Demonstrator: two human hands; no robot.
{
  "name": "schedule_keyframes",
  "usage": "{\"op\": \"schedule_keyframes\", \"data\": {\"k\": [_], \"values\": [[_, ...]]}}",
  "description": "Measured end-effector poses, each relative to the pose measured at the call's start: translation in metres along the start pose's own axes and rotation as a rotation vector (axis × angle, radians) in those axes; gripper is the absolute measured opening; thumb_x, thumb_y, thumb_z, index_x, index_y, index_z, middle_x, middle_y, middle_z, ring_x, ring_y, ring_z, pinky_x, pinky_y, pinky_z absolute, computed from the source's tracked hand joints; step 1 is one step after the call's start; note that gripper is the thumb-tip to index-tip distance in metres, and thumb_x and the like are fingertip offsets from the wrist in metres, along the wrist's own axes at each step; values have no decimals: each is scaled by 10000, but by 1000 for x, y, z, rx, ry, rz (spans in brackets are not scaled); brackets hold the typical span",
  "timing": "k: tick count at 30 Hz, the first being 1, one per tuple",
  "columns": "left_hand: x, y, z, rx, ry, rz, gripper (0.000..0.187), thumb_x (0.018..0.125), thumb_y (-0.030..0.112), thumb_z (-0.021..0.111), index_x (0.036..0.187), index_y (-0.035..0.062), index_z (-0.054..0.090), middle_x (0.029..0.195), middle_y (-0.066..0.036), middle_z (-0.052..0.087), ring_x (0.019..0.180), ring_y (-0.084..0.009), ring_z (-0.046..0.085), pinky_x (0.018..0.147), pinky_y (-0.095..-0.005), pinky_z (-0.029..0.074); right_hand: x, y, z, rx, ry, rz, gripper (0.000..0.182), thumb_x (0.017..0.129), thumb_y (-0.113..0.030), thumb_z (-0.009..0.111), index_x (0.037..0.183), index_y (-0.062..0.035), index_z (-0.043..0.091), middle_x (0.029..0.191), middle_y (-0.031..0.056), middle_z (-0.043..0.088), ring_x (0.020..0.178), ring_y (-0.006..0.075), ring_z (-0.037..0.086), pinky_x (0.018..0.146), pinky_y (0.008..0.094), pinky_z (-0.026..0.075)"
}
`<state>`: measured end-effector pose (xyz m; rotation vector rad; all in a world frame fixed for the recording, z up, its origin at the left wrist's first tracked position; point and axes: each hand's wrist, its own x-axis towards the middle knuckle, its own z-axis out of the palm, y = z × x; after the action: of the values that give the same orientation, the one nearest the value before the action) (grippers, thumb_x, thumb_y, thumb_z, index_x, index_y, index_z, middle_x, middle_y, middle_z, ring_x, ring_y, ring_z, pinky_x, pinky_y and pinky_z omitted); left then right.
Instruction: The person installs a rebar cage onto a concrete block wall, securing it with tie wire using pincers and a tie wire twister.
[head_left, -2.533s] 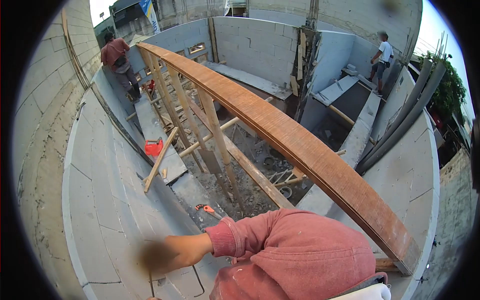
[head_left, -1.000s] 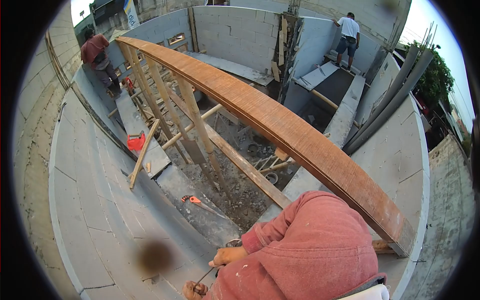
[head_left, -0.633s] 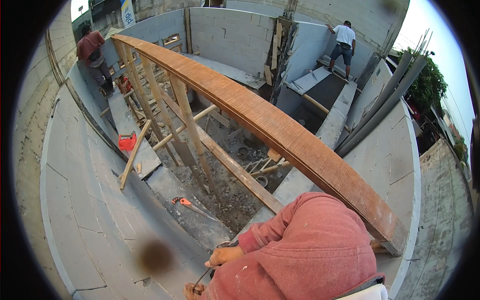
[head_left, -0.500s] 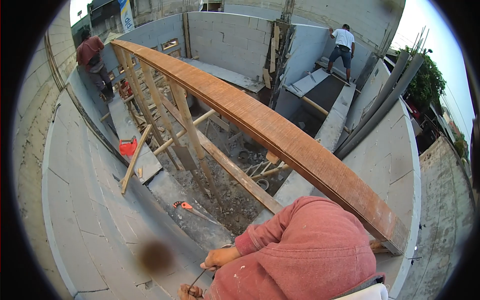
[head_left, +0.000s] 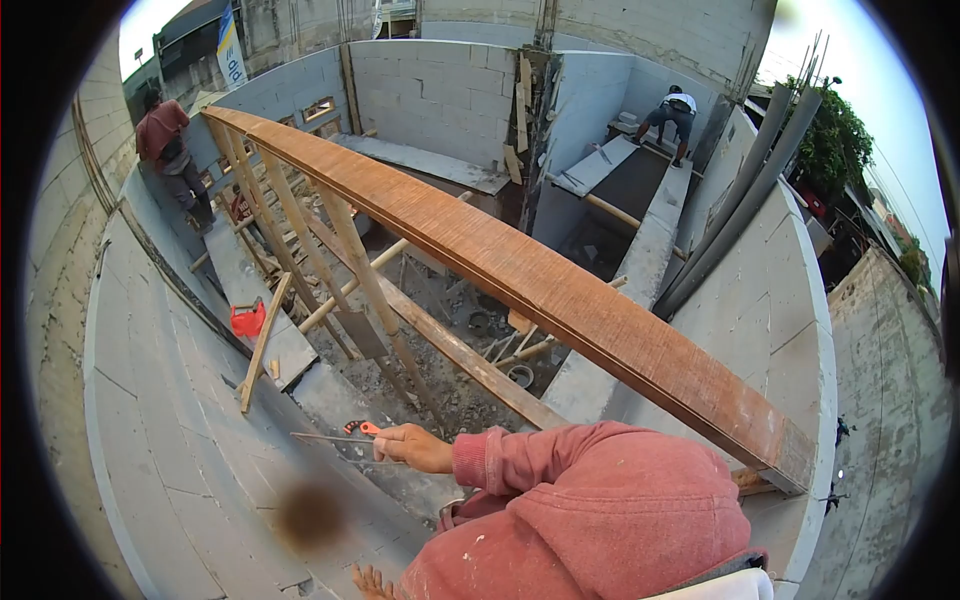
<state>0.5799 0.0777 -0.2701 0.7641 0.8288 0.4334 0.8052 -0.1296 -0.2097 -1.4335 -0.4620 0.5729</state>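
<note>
My right hand reaches leftward from a dusty pink sleeve, its fingers closed on a thin rod that points left over the grey block wall. An orange-handled saw lies on the ledge beyond that hand, its blade mostly hidden behind it. At the bottom edge, my left hand is partly in view near the wall, fingers apart and nothing in them.
A long reddish-brown board crosses diagonally, with wooden poles under it. A red container sits on the left ledge. One person stands far left; another bends at the back right. Grey pipes lean right.
My right hand has moved up and left with the rod, away from my left hand, which has opened and let go of it. The back-right person has bent down. The view has shifted slightly.
</note>
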Motion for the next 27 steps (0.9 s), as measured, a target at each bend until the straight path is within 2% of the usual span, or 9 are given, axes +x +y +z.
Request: {"op": "schedule_keyframes", "data": {"k": [1, 4, 7, 9, 14, 18, 22, 23, 27], "values": [[-3, -8, 3, 35, -27, -30, 382, 886, 373, 554, 875, -5, 610, 821, -130, 632, 716, -226, 609, 639, -328, 488, 7, 13, -12, -189, 50, -151, 366, 911, -359, 432, 826, -37, 585, 630, 24, 479, 552, 150, 445, 539, 310, 378], [0, -15, 9, 108, -77, -67, 370, 885, 362, 555, 877, -3, 610, 820, -126, 631, 716, -221, 607, 640, -325, 487, 3, 79, -49, -471, -39, 68, 341, 882, -337, 471, 842, -38, 628, 777, 128, 604, 777, 248, 576, 717, 360, 427], [3, -14, 7, 162, -108, -82, 358, 884, 352, 556, 879, -2, 609, 819, -122, 630, 716, -217, 605, 641, -323, 486, -39, 164, -93, -920, -83, 338, 344, 859, -349, 477, 911, -54, 646, 853, 187, 631, 810, 353, 601, 715, 445, 444], [5, -14, 5, 189, -121, -86, 349, 884, 345, 557, 880, -1, 609, 819, -119, 629, 716, -214, 603, 642, -322, 485, -81, 237, -122, -1128, -123, 782, 426, 830, -427, 503, 993, -66, 661, 979, 182, 639, 975, 369, 580, 836, 452, 441], [11, -13, 3, 239, -148, -96, 329, 882, 327, 558, 884, 2, 609, 817, -113, 626, 716, -207, 599, 644, -318, 482, -174, 276, -155, -1196, -375, 1212, 440, 831, -438, 503, 1000, -63, 660, 993, 188, 635, 994, 370, 572, 851, 446, 438], [14, -16, 4, 273, -163, -107, 313, 881, 313, 559, 886, 4, 608, 817, -107, 624, 716, -201, 596, 646, -315, 481, -165, 273, -157, -1202, -399, 1147, 451, 832, -446, 503, 1005, -60, 659, 1004, 193, 631, 1010, 372, 566, 862, 442, 435], [17, -18, 9, 309, -185, -113, 297, 880, 298, 560, 889, 6, 608, 816, -102, 622, 716, -196, 592, 648, -312, 479, -106, 256, -135, -1145, -215, 869, 462, 833, -455, 502, 1011, -58, 658, 1015, 197, 628, 1025, 373, 560, 874, 438, 432], [17, -19, 9, 314, -189, -113, 292, 879, 295, 561, 890, 6, 608, 815, -101, 622, 716, -194, 592, 648, -311, 478, -91, 198, -109, -1064, -104, 875, 500, 846, -484, 478, 1023, -49, 649, 1037, 217, 613, 1033, 377, 552, 882, 443, 420], [19, -19, 12, 346, -201, -114, 276, 878, 280, 562, 892, 8, 607, 814, -95, 620, 716, -189, 588, 650, -308, 476, -47, 200, -82, -792, -42, 574, 514, 875, -488, 431, 1070, -45, 603, 1044, 218, 604, 1018, 384, 547, 863, 441, 410]]}}
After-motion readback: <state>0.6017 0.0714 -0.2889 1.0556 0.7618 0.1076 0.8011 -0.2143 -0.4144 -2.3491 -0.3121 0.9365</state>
